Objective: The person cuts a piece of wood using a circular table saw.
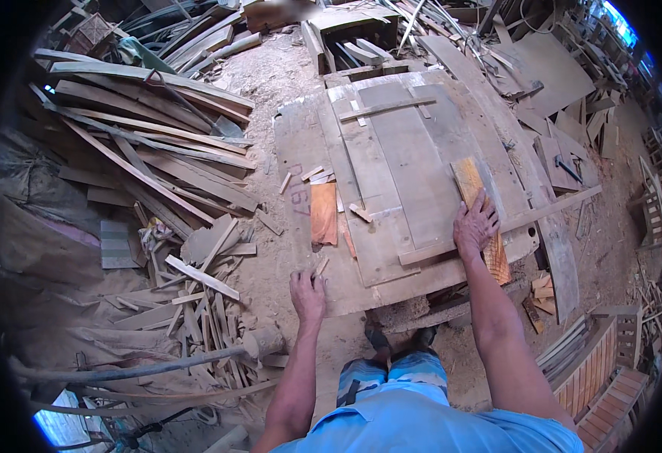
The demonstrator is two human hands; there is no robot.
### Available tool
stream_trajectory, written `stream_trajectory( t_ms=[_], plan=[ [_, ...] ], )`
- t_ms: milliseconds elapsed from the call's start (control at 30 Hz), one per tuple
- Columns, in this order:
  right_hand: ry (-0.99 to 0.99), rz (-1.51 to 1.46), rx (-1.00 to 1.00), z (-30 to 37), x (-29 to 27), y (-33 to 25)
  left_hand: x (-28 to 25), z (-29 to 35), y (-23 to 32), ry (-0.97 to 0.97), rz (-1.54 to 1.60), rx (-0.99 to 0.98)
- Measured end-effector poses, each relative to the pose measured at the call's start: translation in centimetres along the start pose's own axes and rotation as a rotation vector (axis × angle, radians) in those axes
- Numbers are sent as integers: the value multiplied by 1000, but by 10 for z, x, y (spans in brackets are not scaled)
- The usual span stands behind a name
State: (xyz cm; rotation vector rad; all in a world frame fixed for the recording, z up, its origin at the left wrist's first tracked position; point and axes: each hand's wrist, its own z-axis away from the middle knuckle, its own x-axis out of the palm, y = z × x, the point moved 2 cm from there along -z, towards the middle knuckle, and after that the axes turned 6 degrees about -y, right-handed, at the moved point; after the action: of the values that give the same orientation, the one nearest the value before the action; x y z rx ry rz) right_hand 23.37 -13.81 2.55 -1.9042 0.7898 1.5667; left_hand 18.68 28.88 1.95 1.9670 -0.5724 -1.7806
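Observation:
An orange-brown wooden plank [496, 260] lies slantwise over a long wooden strip [421, 254] and juts past the near edge of the plywood work surface [301, 136]. My right hand [477, 228] rests on this plank with fingers spread across it. At the near left edge of the plywood is my left hand [308, 296], its fingers loosely bent and apart, with no object visible in it. A small wood offcut [321, 266] lies just beyond those fingertips. Farther up, a short reddish-orange board [323, 214] lies flat among small scraps.
Stacked wooden slats [157, 136] and scrap sticks [203, 279] crowd the left side. A crosswise batten [387, 109] lies at the far part of the surface. A hammer [569, 168] rests on boards to the right. Slatted wooden furniture [603, 370] stands at lower right.

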Motion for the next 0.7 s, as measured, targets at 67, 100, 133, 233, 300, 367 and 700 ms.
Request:
stream_trajectory(
  t_ms=[67, 100, 133, 233, 300, 367, 700],
  plan=[
    [0, -29, -24, 0, 0, -1, 0, -3, -5, -104, 23, -82],
    [3, 14, -5, -1, 1, 0, -2, -5, -5, -50, 24, -18],
    [4, -22, -29, -1, 1, -1, -3, -5, -6, -58, 71, -37],
    [17, -16, -37, -1, 1, -1, -2, -6, -8, -62, 117, -51],
    [5, 17, -9, -1, 2, 0, 0, -4, -7, -58, 118, -46],
    [12, -23, -36, -1, 3, -1, 4, -3, -7, -75, 83, -96],
    [70, 4, -62, -1, 10, 2, 22, -3, 2, 129, -59, -151]
  ],
)
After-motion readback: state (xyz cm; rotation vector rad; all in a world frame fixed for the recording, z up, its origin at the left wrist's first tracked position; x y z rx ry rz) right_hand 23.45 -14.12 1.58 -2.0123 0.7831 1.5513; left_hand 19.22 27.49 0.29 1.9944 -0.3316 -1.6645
